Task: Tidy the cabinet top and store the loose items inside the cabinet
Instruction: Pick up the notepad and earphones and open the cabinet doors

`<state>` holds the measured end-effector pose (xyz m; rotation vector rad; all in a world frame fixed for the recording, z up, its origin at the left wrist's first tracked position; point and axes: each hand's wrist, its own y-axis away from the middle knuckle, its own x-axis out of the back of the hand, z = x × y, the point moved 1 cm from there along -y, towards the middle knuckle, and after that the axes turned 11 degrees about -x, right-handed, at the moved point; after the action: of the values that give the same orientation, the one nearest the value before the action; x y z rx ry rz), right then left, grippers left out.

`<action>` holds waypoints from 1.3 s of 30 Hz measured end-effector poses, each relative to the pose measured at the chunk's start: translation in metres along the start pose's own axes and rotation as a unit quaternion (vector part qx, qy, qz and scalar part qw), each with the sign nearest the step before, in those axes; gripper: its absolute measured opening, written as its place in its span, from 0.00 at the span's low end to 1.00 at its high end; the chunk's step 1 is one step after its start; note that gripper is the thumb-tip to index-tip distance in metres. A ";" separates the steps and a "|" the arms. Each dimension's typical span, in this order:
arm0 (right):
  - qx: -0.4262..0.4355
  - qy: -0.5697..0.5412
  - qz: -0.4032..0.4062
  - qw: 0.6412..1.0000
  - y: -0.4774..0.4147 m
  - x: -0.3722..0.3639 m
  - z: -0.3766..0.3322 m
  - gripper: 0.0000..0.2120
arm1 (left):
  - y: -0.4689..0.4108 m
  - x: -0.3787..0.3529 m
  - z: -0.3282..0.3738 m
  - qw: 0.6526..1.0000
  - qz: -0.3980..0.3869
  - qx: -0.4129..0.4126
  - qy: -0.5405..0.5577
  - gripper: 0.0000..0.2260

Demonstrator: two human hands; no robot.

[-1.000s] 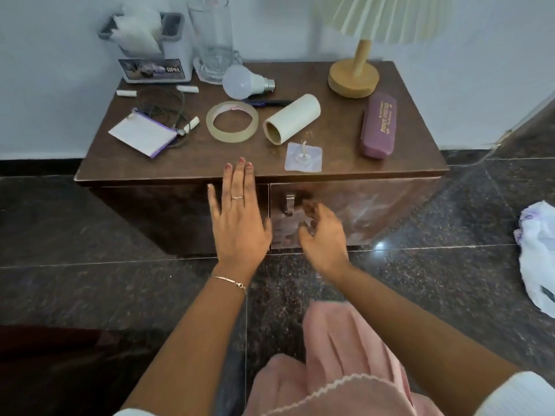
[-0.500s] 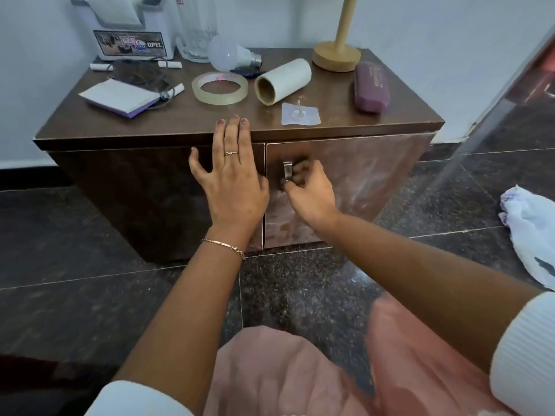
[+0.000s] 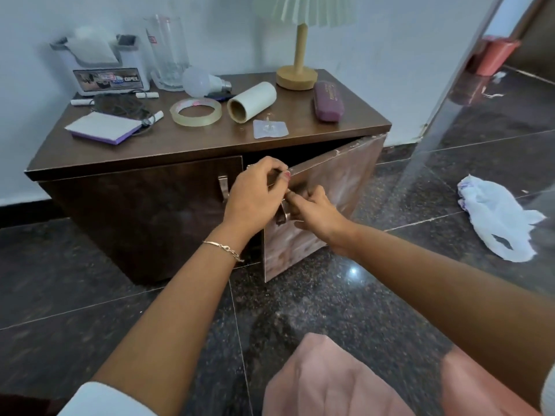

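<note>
Wooden door edge (image 3: 330,155) under left fingers (image 3: 271,165); handle (image 3: 282,217) in right fingers (image 3: 301,202).

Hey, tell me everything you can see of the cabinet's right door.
The right door is a glossy, reddish-brown marbled panel, seemingly laminate, with pale chips along its top edge. It stands partly open, hinged at the right side of the cabinet, its free edge out towards the camera. The left hand grips that edge's top corner; the right hand holds the metal handle near it.
</note>
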<state>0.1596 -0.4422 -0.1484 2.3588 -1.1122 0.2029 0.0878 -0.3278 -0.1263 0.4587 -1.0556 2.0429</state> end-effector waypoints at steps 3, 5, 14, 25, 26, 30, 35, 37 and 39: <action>-0.024 -0.045 -0.020 0.999 0.012 0.010 0.006 0.27 | -0.008 -0.001 -0.003 0.995 -0.037 0.053 0.082 0.03; -0.031 -0.064 -0.027 0.997 0.017 0.018 0.009 0.23 | -0.009 0.002 -0.002 0.980 -0.089 0.098 0.150 0.07; -0.107 0.004 0.048 0.993 0.039 0.060 0.030 0.34 | -0.009 -0.014 0.043 0.904 -0.265 0.175 0.288 0.06; -0.134 0.105 0.138 0.976 0.062 0.136 0.029 0.27 | 0.006 -0.075 0.101 0.877 -0.286 0.169 0.347 0.11; -0.109 0.114 0.170 0.973 0.062 0.142 0.025 0.24 | 0.006 -0.081 0.105 0.876 -0.287 0.170 0.350 0.12; -0.061 0.092 0.190 0.975 0.064 0.171 0.014 0.20 | 0.007 -0.108 0.125 0.885 -0.273 0.175 0.334 0.14; -0.055 0.142 0.202 0.967 0.064 0.198 0.012 0.18 | 0.001 -0.145 0.150 0.944 -0.220 0.125 0.213 0.24; -0.050 0.183 0.217 0.958 0.062 0.210 0.017 0.19 | -0.003 -0.153 0.155 0.965 -0.198 0.077 0.153 0.30; -0.034 0.220 0.255 0.941 0.061 0.219 0.024 0.18 | -0.006 -0.159 0.156 0.973 -0.201 0.017 0.110 0.35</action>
<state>0.2542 -0.6349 -0.0699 1.7903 -1.4380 0.8152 0.1881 -0.5272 -0.1284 0.4124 -0.7277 1.7065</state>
